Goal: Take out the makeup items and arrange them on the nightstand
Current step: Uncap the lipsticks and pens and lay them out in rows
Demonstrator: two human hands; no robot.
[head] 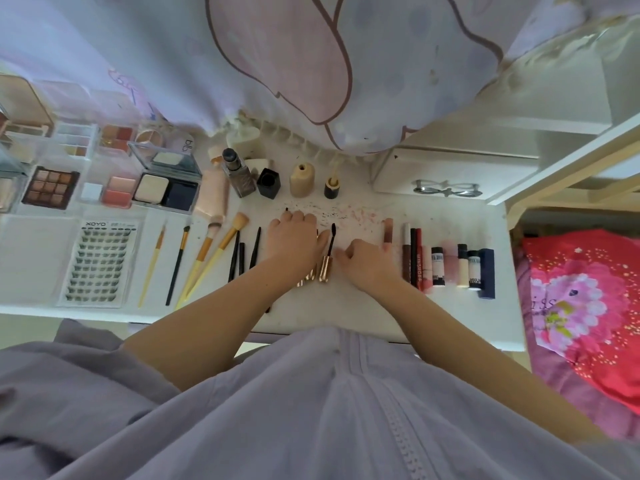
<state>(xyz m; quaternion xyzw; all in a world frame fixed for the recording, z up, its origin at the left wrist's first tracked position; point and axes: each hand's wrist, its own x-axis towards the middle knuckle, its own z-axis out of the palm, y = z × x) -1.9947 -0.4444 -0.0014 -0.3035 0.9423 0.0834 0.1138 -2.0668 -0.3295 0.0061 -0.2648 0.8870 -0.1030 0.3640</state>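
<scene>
Nearly done, we reckon: palettes, brushes and tubes line the white counter (346, 306); left hand (294, 237) lies flat, right hand (363, 261) curled, holding nothing visible, beside the gold-handled mascara wand (327, 254).

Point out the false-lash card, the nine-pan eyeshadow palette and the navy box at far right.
False-lash card (99, 263), head view, middle of the lash rows.
Eyeshadow palette (50, 187), head view, centre pan.
Navy box (486, 273), head view, middle of its long side.
</scene>
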